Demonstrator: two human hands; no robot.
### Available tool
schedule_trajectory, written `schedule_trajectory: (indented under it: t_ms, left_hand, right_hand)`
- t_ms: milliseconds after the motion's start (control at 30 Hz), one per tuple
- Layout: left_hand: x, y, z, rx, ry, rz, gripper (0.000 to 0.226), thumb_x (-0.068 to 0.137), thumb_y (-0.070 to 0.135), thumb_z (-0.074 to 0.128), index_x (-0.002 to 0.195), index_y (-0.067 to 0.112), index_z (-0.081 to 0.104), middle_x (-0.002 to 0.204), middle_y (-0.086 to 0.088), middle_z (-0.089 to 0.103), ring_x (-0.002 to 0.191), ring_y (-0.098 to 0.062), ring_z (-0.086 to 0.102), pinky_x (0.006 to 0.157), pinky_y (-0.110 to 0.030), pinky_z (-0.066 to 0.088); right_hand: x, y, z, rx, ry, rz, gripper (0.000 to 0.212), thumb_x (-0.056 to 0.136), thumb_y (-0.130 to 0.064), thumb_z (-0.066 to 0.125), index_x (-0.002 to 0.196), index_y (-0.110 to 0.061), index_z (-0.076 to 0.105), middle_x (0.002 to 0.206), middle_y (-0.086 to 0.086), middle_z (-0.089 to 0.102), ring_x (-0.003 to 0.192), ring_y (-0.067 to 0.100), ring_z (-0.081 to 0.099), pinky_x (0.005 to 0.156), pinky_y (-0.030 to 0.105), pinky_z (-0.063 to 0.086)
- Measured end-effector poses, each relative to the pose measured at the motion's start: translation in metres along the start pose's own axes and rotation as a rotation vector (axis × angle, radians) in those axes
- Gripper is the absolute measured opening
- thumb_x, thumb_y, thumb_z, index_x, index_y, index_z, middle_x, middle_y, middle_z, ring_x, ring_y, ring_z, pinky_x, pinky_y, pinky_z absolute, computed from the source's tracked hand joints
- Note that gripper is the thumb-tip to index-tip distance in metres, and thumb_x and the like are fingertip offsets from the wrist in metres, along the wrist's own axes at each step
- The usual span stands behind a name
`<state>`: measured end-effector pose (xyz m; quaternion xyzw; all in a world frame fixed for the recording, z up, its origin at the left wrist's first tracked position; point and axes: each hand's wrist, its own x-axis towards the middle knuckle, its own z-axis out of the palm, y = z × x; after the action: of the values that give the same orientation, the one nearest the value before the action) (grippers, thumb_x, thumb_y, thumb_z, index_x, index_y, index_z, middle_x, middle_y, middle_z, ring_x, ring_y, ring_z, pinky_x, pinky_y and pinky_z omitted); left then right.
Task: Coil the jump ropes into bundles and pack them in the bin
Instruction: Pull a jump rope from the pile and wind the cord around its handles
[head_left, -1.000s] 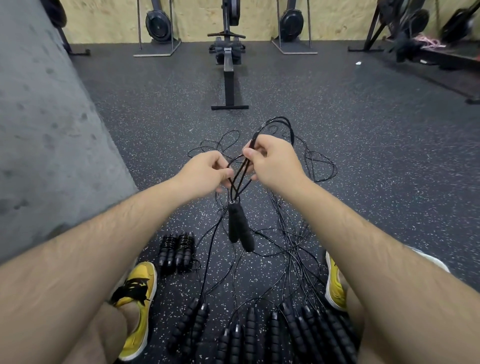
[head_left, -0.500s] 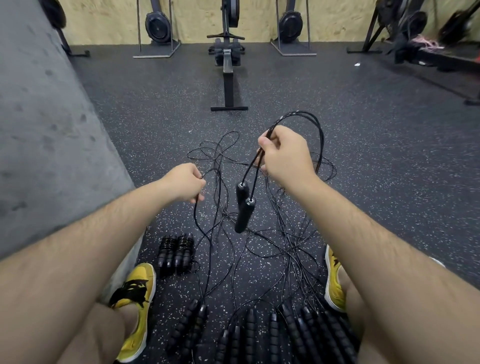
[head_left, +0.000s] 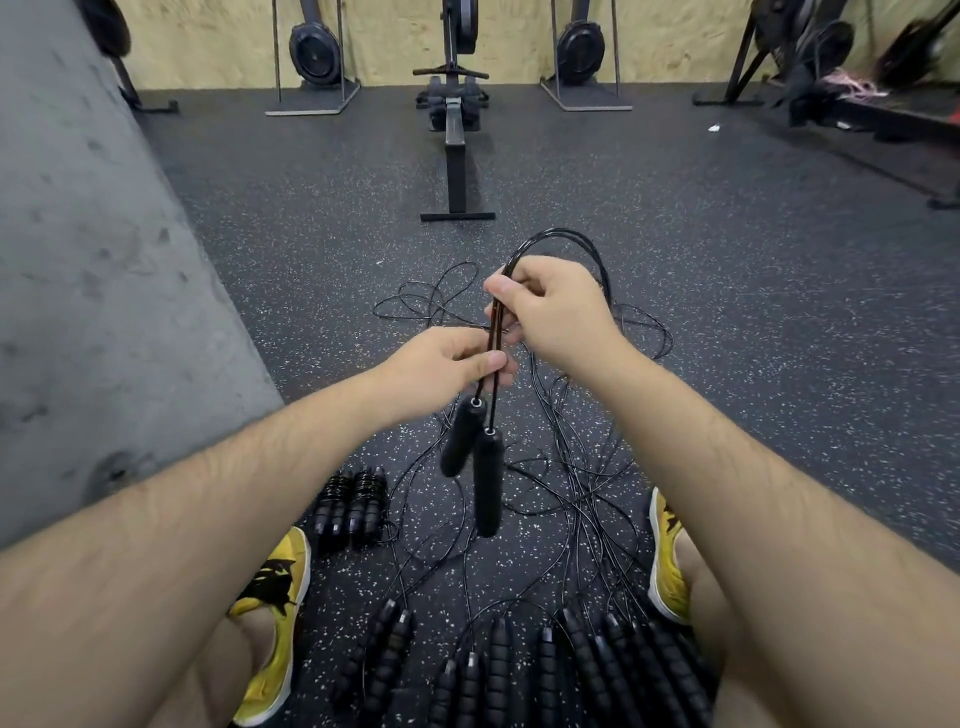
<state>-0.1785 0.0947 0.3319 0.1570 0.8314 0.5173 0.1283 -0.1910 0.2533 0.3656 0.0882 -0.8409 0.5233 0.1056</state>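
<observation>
Hanging straight down below the left grip (head_left: 447, 364), the jump rope's two handles (head_left: 475, 462) point at the floor (head_left: 753, 322). That grip pinches the strands just above them. The cord runs up into the right grip (head_left: 553, 306), clenched round a loop (head_left: 556, 235) that arches above it. Loose ropes (head_left: 582, 467) lie tangled on the floor underneath, and finished bundles (head_left: 353, 506) sit by the left shoe (head_left: 275, 597). No bin shows.
</observation>
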Motion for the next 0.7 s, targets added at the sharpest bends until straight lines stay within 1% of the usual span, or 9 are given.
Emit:
schedule_trajectory:
  t_ms: [67, 133, 233, 333, 400, 467, 533, 633, 700]
  left_hand:
    - [0.0, 0.001, -0.003, 0.025, 0.018, 0.011, 0.016, 0.103, 0.011, 0.056, 0.095, 0.016, 0.07, 0.1, -0.002, 0.077, 0.098, -0.019, 0.073, 0.092, -0.039, 0.057]
    - [0.0, 0.003, -0.009, 0.075, 0.046, 0.029, 0.015, 0.101, 0.014, 0.06, 0.093, 0.014, 0.073, 0.092, 0.003, 0.077, 0.087, -0.014, 0.073, 0.083, -0.033, 0.059]
    - [0.001, 0.006, -0.022, 0.15, 0.13, 0.055, 0.016, 0.1, 0.021, 0.062, 0.091, 0.013, 0.074, 0.088, -0.002, 0.077, 0.078, -0.017, 0.074, 0.088, -0.042, 0.058]
    - [0.004, 0.01, -0.034, 0.141, 0.192, 0.089, 0.02, 0.101, 0.021, 0.061, 0.088, 0.013, 0.074, 0.088, -0.013, 0.076, 0.08, -0.029, 0.073, 0.091, -0.054, 0.056]
    - [0.005, 0.012, -0.039, 0.104, 0.224, 0.098, 0.021, 0.102, 0.019, 0.06, 0.089, 0.009, 0.074, 0.085, -0.017, 0.074, 0.074, -0.027, 0.068, 0.09, -0.054, 0.057]
    - [0.005, 0.012, -0.04, 0.072, 0.238, 0.092, 0.021, 0.102, 0.017, 0.06, 0.091, 0.007, 0.075, 0.081, -0.014, 0.073, 0.071, -0.023, 0.064, 0.086, -0.048, 0.057]
    - [0.005, 0.011, -0.04, 0.043, 0.241, 0.096, 0.021, 0.102, 0.017, 0.06, 0.092, 0.007, 0.076, 0.08, -0.014, 0.072, 0.069, -0.02, 0.062, 0.08, -0.042, 0.056]
    - [0.004, 0.008, -0.041, 0.019, 0.241, 0.094, 0.02, 0.1, 0.02, 0.063, 0.093, 0.009, 0.077, 0.083, -0.021, 0.071, 0.069, -0.018, 0.061, 0.077, -0.039, 0.054]
    - [0.003, 0.006, -0.042, 0.0, 0.228, 0.082, 0.019, 0.099, 0.022, 0.064, 0.094, 0.008, 0.077, 0.08, -0.017, 0.069, 0.07, -0.019, 0.061, 0.079, -0.04, 0.055]
  right_hand:
    - [0.0, -0.001, -0.002, 0.064, -0.01, 0.038, 0.029, 0.097, -0.022, 0.063, 0.084, 0.005, 0.064, 0.08, 0.014, 0.074, 0.067, 0.027, 0.072, 0.062, 0.04, 0.062]
    - [0.0, -0.002, -0.003, 0.102, -0.037, 0.055, 0.032, 0.099, -0.023, 0.061, 0.089, 0.008, 0.066, 0.084, 0.017, 0.074, 0.064, 0.019, 0.069, 0.058, 0.032, 0.059]
    - [-0.006, -0.005, -0.006, 0.031, -0.146, 0.077, 0.027, 0.102, -0.023, 0.054, 0.096, -0.003, 0.071, 0.086, 0.01, 0.071, 0.066, 0.007, 0.061, 0.055, 0.018, 0.052]
    - [-0.014, -0.004, -0.003, -0.089, -0.356, 0.127, 0.013, 0.094, -0.01, 0.058, 0.09, -0.016, 0.069, 0.085, 0.0, 0.069, 0.064, 0.011, 0.062, 0.062, 0.022, 0.051]
    - [-0.018, -0.001, 0.004, -0.054, -0.444, 0.15, 0.013, 0.087, -0.004, 0.067, 0.093, -0.015, 0.07, 0.089, 0.006, 0.071, 0.064, 0.015, 0.062, 0.062, 0.024, 0.052]
    - [-0.018, 0.003, 0.01, -0.058, -0.412, 0.12, 0.01, 0.085, -0.009, 0.074, 0.088, -0.018, 0.07, 0.082, 0.011, 0.071, 0.062, 0.016, 0.06, 0.064, 0.033, 0.054]
    - [-0.017, 0.005, 0.012, -0.097, -0.352, 0.088, 0.013, 0.085, -0.019, 0.077, 0.078, -0.023, 0.067, 0.07, 0.005, 0.066, 0.06, 0.016, 0.057, 0.067, 0.039, 0.056]
    - [-0.016, 0.005, 0.015, -0.146, -0.313, 0.067, 0.013, 0.087, -0.023, 0.076, 0.076, -0.022, 0.068, 0.067, -0.002, 0.063, 0.059, 0.015, 0.055, 0.067, 0.038, 0.054]
    - [-0.017, 0.003, 0.017, -0.127, -0.277, 0.048, 0.012, 0.088, -0.021, 0.075, 0.078, -0.019, 0.069, 0.065, -0.006, 0.065, 0.054, 0.01, 0.053, 0.06, 0.03, 0.049]
